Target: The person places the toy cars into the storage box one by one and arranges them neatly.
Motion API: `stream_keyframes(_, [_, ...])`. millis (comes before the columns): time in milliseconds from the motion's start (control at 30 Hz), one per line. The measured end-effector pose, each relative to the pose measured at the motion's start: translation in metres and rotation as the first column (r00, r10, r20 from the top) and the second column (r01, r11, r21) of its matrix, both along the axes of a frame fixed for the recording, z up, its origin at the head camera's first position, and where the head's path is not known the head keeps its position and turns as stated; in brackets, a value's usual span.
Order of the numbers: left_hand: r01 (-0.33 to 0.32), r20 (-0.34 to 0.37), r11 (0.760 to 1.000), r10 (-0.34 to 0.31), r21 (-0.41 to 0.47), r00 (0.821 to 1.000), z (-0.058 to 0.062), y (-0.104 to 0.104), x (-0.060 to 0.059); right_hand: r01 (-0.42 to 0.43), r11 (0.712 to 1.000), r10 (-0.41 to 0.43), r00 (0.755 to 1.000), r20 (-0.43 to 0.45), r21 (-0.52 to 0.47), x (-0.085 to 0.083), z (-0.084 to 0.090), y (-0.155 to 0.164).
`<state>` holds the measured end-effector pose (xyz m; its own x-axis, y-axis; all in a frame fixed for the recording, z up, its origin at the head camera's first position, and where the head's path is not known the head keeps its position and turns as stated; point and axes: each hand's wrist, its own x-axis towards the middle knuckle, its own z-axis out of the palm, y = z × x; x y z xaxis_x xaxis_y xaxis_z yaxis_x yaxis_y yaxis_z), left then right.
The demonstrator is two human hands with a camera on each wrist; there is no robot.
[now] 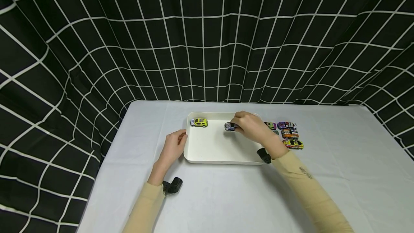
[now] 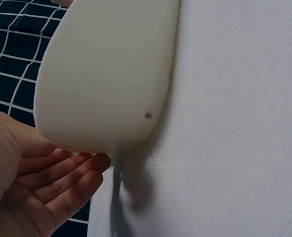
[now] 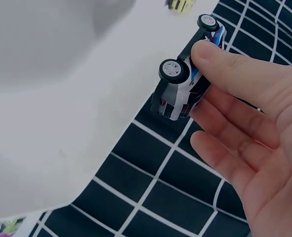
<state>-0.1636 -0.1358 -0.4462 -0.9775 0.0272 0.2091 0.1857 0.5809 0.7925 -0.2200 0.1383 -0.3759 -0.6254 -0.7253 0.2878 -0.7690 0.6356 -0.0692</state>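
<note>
A white tray (image 1: 213,148) lies on the white table. A yellow toy car (image 1: 198,122) stands in its far left corner. My right hand (image 1: 234,127) pinches a grey and blue toy car (image 1: 230,127) over the tray's far middle. In the right wrist view the thumb presses on that car (image 3: 183,91), whose wheels face the camera, and the other fingers lie behind it. My left hand (image 1: 176,144) rests at the tray's left rim. Its straight fingers (image 2: 62,175) lie against the tray's outer wall (image 2: 106,74).
Several toy cars stand on the table right of the tray: a purple one (image 1: 286,125), an orange one (image 1: 289,133) and a yellow and red one (image 1: 293,144). A black curtain with a white grid (image 1: 207,39) hangs behind and around the table.
</note>
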Motion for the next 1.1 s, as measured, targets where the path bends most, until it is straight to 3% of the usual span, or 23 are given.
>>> stream_keyframes(1100, [0.006, -0.012, 1.0, -0.006, 0.004, 1.0, -0.001, 0.0, -0.001, -0.095, 0.995, 0.091, 0.989, 0.119, 0.031, -0.024, -0.012, -0.056])
